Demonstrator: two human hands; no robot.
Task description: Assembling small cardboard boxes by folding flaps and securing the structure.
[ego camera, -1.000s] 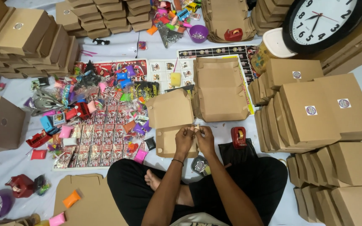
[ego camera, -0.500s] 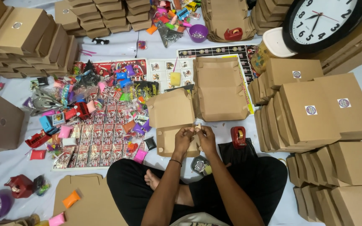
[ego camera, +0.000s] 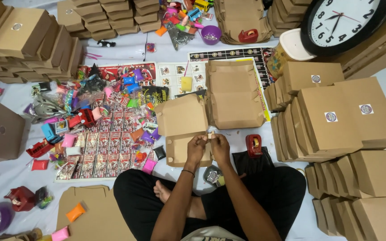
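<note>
Cardboard box (ego camera: pixel 182 131), brown and lying open with its lid tipped back, sits on the floor (ego camera: pixel 5 174) straight in front of our crossed legs, and it serves as our landmark. Over its near edge our left hand (ego camera: pixel 196 147) and right hand (ego camera: pixel 220 146) meet, fingers pinched together on a small pale piece (ego camera: pixel 211 135) held between them; what that piece is we cannot tell. The left wrist wears a thin dark band. Just right of the box stands a red tape dispenser (ego camera: pixel 253 144), touching a black bag (ego camera: pixel 252 161) that lies beside our right knee. Behind the box, a stack of flat unfolded cartons (ego camera: pixel 234 93) rests on printed sheets. Left of the box spreads a sheet of small red cards (ego camera: pixel 103 147), strewn with colourful little toys and packets (ego camera: pixel 81 116). Far to the right of the box, closed brown boxes with round stickers (ego camera: pixel 336 116) lean in rows, and more of them pile up near our right leg. Beyond those, well behind the box, a large black-rimmed wall clock (ego camera: pixel 347 20) leans on a carton. Near our left knee, close to the box's front corner, a flat cardboard sheet (ego camera: pixel 94 214) carries an orange packet (ego camera: pixel 75 212).
</note>
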